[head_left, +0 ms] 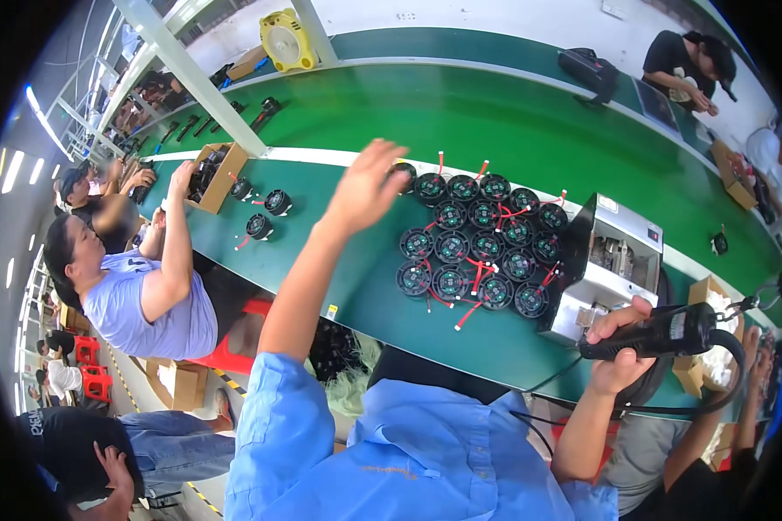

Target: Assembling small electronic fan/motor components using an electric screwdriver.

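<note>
In the head view, the left hand (367, 184) reached out over the green tabletop (356, 260) with its fingers (389, 154) spread wide, holding nothing. Its fingertips were just beside the nearest black round fan (403, 174) at the 11 o'clock corner of the bunch of black round fans (478, 247). The fans lay close together, with red wires (476, 276) sticking out between them. At 3 o'clock from the bunch stood a grey metal box machine (606, 260). The right hand (621, 347) was clenched around a black electric screwdriver (660, 332), at 5 o'clock from the fans. A black cable (686, 406) hung from the tool. At 9 o'clock, another person in a light purple shirt (152, 308) reached toward a cardboard box (217, 178).
</note>
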The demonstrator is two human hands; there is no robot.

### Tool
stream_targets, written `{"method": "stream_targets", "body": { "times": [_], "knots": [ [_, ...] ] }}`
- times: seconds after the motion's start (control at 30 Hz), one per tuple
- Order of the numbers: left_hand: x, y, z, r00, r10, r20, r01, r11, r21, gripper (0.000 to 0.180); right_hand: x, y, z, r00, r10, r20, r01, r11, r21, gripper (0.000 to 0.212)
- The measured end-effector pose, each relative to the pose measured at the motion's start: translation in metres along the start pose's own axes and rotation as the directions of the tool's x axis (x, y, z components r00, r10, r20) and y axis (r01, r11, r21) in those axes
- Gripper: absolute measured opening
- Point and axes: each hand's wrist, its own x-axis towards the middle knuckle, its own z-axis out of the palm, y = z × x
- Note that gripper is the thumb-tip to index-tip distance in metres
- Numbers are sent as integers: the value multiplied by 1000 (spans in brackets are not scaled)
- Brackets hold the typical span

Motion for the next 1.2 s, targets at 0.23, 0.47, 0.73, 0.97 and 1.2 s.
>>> {"method": "stream_targets", "body": {
  "times": [0.23,0.47,0.73,0.97,1.2],
  "knots": [
    [11,-3,39,944,203,261,-218,975,33,42,0,7,2,997,-31,74,34,999,-40,74],
    [-6,-41,21,981,25,193,-64,979,195,40,-2,2,-2,997,-66,38,67,996,-50,78],
    [-40,-151,4,921,-386,-57,356,772,527,42,-4,3,-7,997,-36,63,40,997,-62,79],
    [-46,-199,-27,680,-726,100,518,573,636,56,-4,7,-1,1000,17,-21,-17,1000,-5,81],
    [-3,10,-13,997,-76,23,75,997,36,51,-3,2,-3,1000,25,-19,-26,999,-48,82]
  ]
}}
